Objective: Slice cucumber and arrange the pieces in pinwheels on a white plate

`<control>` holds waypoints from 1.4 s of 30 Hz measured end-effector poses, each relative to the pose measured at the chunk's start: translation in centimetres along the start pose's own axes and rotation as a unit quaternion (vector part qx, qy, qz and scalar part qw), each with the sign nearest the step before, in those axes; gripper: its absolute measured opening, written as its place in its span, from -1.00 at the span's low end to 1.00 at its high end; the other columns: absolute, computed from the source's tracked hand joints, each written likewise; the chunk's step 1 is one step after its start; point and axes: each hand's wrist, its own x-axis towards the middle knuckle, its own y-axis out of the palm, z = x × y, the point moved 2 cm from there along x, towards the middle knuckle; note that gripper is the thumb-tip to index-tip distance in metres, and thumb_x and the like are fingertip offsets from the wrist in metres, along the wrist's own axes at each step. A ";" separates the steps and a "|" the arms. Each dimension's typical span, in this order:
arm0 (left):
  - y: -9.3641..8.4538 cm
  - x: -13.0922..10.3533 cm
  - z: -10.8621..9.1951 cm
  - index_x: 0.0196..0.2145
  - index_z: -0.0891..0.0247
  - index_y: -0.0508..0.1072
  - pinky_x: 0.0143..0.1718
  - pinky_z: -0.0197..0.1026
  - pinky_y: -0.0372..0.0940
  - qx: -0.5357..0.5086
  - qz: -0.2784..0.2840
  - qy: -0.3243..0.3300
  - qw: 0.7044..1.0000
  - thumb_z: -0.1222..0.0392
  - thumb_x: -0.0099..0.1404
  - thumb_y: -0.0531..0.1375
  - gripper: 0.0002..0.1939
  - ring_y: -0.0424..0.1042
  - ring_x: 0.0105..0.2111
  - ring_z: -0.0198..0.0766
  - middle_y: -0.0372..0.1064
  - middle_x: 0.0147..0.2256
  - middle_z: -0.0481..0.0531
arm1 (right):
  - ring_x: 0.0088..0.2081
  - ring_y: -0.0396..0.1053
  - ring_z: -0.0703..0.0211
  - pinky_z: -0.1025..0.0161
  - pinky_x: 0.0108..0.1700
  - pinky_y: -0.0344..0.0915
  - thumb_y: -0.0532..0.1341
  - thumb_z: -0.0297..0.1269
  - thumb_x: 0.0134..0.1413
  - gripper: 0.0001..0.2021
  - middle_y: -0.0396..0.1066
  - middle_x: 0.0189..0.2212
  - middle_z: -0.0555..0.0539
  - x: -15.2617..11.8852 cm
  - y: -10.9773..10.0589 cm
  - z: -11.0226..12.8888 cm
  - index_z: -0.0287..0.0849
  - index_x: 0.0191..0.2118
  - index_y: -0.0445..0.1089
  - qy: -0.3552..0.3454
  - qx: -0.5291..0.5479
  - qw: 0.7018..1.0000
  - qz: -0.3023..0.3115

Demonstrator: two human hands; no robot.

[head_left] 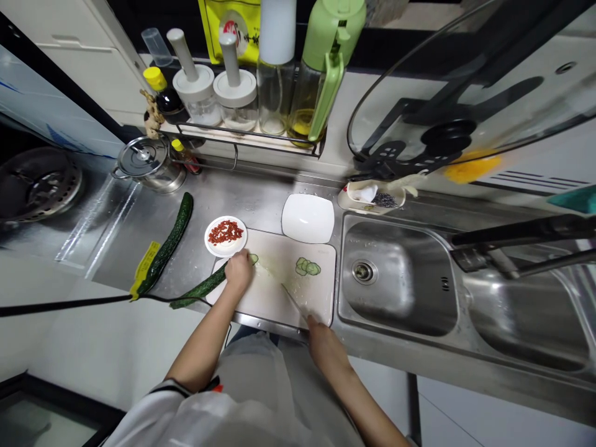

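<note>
My left hand [239, 272] is closed around a dark green cucumber [201, 290] near its cut end, at the left part of the white cutting board [265, 303]. The cucumber's other end sticks out past the board to the left. My right hand [325, 343] grips a knife [294, 302] at the board's front edge, its blade pointing up and left, apart from the cucumber. Several thin cucumber slices [308, 267] lie overlapping on the right side of the board.
Behind the board sit a plate of small red pieces [226, 233] and a white dish [308, 217]. Another cucumber [168, 248] with a yellow label lies to the left. A steel sink [400, 273] is at right, a lidded pot [151, 162] at back left, under a rack of jars [237, 102].
</note>
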 end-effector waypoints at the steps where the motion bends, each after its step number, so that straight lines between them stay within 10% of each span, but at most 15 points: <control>1: 0.0 0.0 -0.1 -0.16 0.25 0.43 -0.32 -0.22 0.19 0.001 -0.002 0.001 1.000 0.18 0.33 -0.03 -0.73 0.43 -0.26 -0.11 0.43 -0.24 0.21 | -0.22 0.46 0.13 0.35 -0.36 0.21 -0.12 -0.65 0.05 -0.53 0.47 -0.28 -0.16 0.0 0.0 0.0 -0.19 0.02 0.25 -0.002 -0.001 1.000 -0.003; 9: -0.1 -0.8 -1.7 -0.15 0.23 0.43 -0.26 -0.24 0.18 -0.035 0.005 0.013 0.999 0.19 0.33 -0.01 -0.74 0.38 -0.21 -0.19 0.36 -0.13 0.16 | -0.20 0.45 0.10 0.31 -0.33 0.24 -0.15 -0.66 0.05 -0.51 0.46 -0.25 -0.19 0.0 0.0 0.1 -0.21 0.02 0.27 -0.003 0.000 1.000 -0.007; 21: 5.7 -2.8 -12.3 -0.20 0.28 0.39 -0.20 -0.23 0.17 -0.163 0.121 0.185 0.962 0.23 0.17 0.16 -0.78 0.35 -0.17 -0.18 0.36 -0.16 0.15 | -0.21 0.46 0.07 0.27 -0.30 0.26 -0.17 -0.58 0.14 -0.58 0.45 -0.26 -0.19 -0.5 -0.2 0.8 -0.22 0.00 0.26 0.002 0.014 1.000 -0.002; 42: 7.0 -3.5 -13.5 -0.31 0.25 0.38 -0.30 -0.26 0.18 -0.187 0.102 0.184 0.959 0.40 0.16 0.08 -0.84 0.36 -0.31 -0.25 0.41 -0.32 0.05 | -0.19 0.46 0.10 0.31 -0.26 0.27 -0.16 -0.61 0.14 -0.59 0.45 -0.24 -0.20 -0.1 0.3 0.7 -0.22 0.02 0.24 0.008 0.000 1.000 0.005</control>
